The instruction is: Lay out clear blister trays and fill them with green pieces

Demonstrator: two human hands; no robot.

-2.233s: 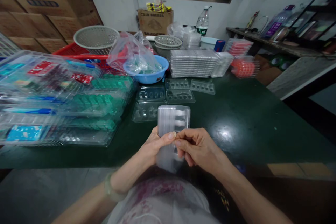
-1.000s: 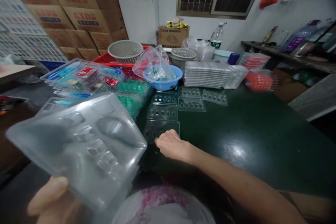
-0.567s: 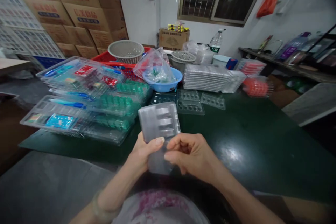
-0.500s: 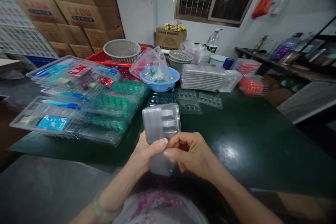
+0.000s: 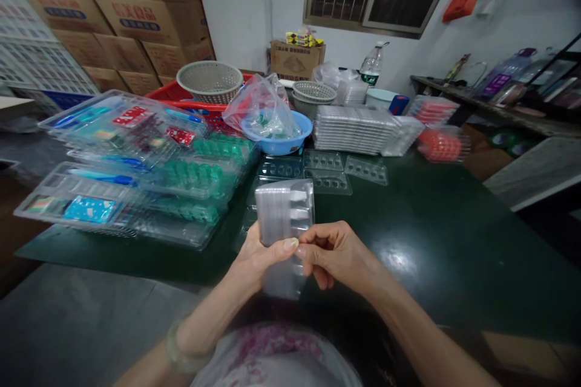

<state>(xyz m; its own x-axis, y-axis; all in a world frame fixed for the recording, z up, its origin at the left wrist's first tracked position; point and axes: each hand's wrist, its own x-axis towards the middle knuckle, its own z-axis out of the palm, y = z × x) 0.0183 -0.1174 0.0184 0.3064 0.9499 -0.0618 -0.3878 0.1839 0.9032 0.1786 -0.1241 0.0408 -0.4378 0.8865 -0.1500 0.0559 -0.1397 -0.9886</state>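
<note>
Far left there's a wall of cardboard boxes, and in front of them a messy heap of filled clear packs with green, blue and red stuff inside, sitting on the dark green worktop. Behind the heap is a beige basket, then a blue bowl with a crumpled plastic bag in it.

Front and centre, the left hand has its grip wrapped round the lower part of a stack of clear trays, thumb pressed flat on the front. The stack stands upright, lifted just above the near edge of the worktop. The right hand is right beside it, fingers curled, thumb and forefinger pinching the stack's right edge next to the left thumb.

Behind the hands a few loose empty trays lie flat. Further back sits a big pile of empty trays, a water bottle, and some orange packs off right.
</note>
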